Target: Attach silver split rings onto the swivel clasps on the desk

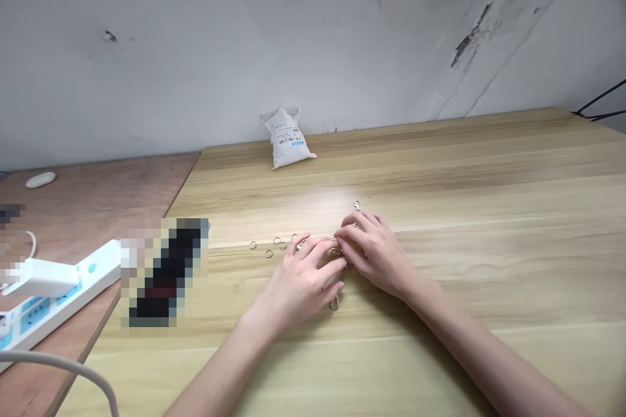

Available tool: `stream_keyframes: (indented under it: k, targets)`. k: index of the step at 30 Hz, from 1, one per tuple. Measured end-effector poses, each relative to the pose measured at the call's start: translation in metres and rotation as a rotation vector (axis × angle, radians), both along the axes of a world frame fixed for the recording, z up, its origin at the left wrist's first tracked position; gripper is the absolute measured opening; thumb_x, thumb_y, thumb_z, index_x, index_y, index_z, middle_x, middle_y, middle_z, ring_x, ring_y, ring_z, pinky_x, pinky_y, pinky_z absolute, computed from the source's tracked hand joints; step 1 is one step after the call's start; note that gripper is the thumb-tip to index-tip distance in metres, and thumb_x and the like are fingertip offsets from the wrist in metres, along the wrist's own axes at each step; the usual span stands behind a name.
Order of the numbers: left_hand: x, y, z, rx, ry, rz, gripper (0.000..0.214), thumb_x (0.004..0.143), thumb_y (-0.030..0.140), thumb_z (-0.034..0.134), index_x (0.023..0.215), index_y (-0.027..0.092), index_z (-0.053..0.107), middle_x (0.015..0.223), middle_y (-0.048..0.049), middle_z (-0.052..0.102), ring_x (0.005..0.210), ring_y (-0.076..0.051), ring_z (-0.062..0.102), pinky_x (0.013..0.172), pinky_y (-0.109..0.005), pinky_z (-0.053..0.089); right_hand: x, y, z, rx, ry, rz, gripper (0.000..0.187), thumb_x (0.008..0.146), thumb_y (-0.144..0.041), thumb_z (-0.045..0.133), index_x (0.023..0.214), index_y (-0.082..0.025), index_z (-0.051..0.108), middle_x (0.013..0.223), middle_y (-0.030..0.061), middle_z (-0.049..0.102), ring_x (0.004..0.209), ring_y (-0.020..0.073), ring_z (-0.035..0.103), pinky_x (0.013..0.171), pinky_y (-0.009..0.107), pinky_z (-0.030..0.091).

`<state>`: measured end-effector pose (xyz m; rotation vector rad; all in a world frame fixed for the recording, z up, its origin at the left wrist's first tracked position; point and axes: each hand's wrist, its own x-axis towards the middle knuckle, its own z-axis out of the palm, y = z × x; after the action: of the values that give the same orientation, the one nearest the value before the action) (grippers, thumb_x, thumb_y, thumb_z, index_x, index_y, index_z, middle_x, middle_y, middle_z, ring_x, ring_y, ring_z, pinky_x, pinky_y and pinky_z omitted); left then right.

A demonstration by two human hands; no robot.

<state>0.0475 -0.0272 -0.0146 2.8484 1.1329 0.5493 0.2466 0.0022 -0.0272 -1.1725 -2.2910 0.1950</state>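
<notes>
My left hand [310,277] rests low over the table with its fingers curled around small metal pieces. Close beside it, my right hand [374,251] has bent fingers, their tips meeting at a small metal ring [336,251] between the two hands. What lies under the fingers is mostly hidden. Past the right fingertips lies a silver lobster clasp [357,205]. Another metal clasp or loop [334,302] shows below my left thumb. Several loose split rings [268,253] are scattered left of my left hand.
A white labelled packet [289,140] stands near the wall. At left, a blurred-out dark object [169,273] lies on the wooden table [489,221]. A white power strip [92,280] with a plugged adapter, a cable [73,365] and a white oval item [40,180] are on the browner surface.
</notes>
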Motion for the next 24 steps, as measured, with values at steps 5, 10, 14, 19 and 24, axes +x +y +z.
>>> stream_keyframes:
  k: [5, 10, 14, 19, 24]
  targets:
    - [-0.003, 0.002, 0.001, 0.002, 0.005, 0.025, 0.016, 0.093, 0.025, 0.052, 0.102, 0.023, 0.065, 0.121, -0.0066, 0.061, 0.117, -0.023, 0.052, 0.103, -0.045, 0.041, -0.001, 0.000, 0.000, -0.008, -0.002, 0.022, 0.013, 0.095, -0.023, 0.050, 0.094, -0.021, 0.063, 0.097, 0.0063, 0.060, 0.094, 0.0215, 0.054, 0.087, 0.037, 0.037]
    - [0.004, -0.002, -0.001, -0.023, 0.020, -0.002, 0.022, 0.092, 0.035, 0.054, 0.109, 0.023, 0.063, 0.127, -0.0093, 0.058, 0.119, -0.024, 0.051, 0.106, -0.047, 0.039, -0.002, 0.000, -0.001, -0.022, 0.086, 0.007, 0.015, 0.093, -0.016, 0.048, 0.092, -0.021, 0.062, 0.095, 0.0054, 0.061, 0.091, 0.0204, 0.054, 0.085, 0.037, 0.038]
    - [0.009, -0.004, -0.002, -0.015, 0.044, -0.003, 0.023, 0.093, 0.034, 0.053, 0.112, 0.024, 0.062, 0.130, -0.0090, 0.055, 0.125, -0.024, 0.048, 0.110, -0.049, 0.035, 0.001, 0.004, -0.005, -0.056, 0.183, -0.050, 0.014, 0.093, -0.014, 0.048, 0.093, -0.021, 0.061, 0.093, 0.0044, 0.062, 0.090, 0.0202, 0.055, 0.083, 0.036, 0.039]
    - [-0.005, 0.003, -0.001, 0.022, 0.040, 0.058, 0.016, 0.092, 0.023, 0.053, 0.102, 0.022, 0.065, 0.124, -0.0081, 0.060, 0.121, -0.024, 0.052, 0.104, -0.046, 0.041, 0.003, 0.009, -0.007, -0.062, 0.210, -0.067, 0.012, 0.092, -0.015, 0.051, 0.092, -0.021, 0.062, 0.091, 0.0034, 0.063, 0.090, 0.0200, 0.056, 0.083, 0.037, 0.039]
    - [-0.005, 0.003, -0.002, 0.010, 0.011, 0.079, 0.019, 0.091, 0.025, 0.054, 0.107, 0.022, 0.064, 0.124, -0.0084, 0.061, 0.117, -0.025, 0.054, 0.100, -0.045, 0.044, 0.002, 0.007, -0.006, -0.080, 0.202, -0.057, 0.013, 0.092, -0.016, 0.051, 0.091, -0.022, 0.062, 0.090, 0.0034, 0.063, 0.090, 0.0205, 0.056, 0.082, 0.038, 0.039]
